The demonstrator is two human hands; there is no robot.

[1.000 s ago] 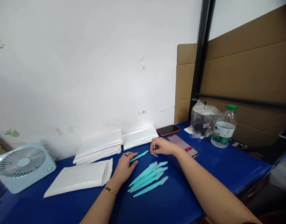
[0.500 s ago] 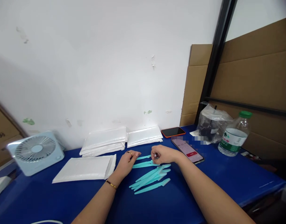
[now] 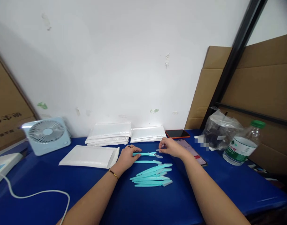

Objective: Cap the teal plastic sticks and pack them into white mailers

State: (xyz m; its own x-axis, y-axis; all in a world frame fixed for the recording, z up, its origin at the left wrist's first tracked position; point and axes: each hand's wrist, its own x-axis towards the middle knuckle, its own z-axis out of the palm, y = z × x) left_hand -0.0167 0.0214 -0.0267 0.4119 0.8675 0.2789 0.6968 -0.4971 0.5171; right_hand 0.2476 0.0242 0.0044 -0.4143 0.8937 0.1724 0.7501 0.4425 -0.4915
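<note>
My left hand (image 3: 128, 155) is closed over the handle of a turquoise eyebrow razor (image 3: 147, 154), its thumb and fingers at the left end. At that razor's right end lies a clear blade cap (image 3: 158, 156). My right hand (image 3: 169, 147) is bent into a pinch just beyond it, with a small clear piece (image 3: 157, 150) showing at the fingertips. It looks like another cap, though the fingers partly hide it. Nearer to me are a single turquoise razor (image 3: 149, 162) and a loose fan of several more razors (image 3: 153, 175), handles pointing left.
White padded mailers lie in two stacks (image 3: 108, 132) (image 3: 148, 133) along the wall, and a single mailer (image 3: 87, 156) is left of my left hand. A phone (image 3: 192, 151) sits under my right wrist. A bottle (image 3: 242, 147), bagged cup (image 3: 218, 131) and fan (image 3: 48, 134) stand around.
My view has shifted left. The razor by my left hand now shows more of its length, with a clear cap at its end. My right hand has moved slightly away to the right.
</note>
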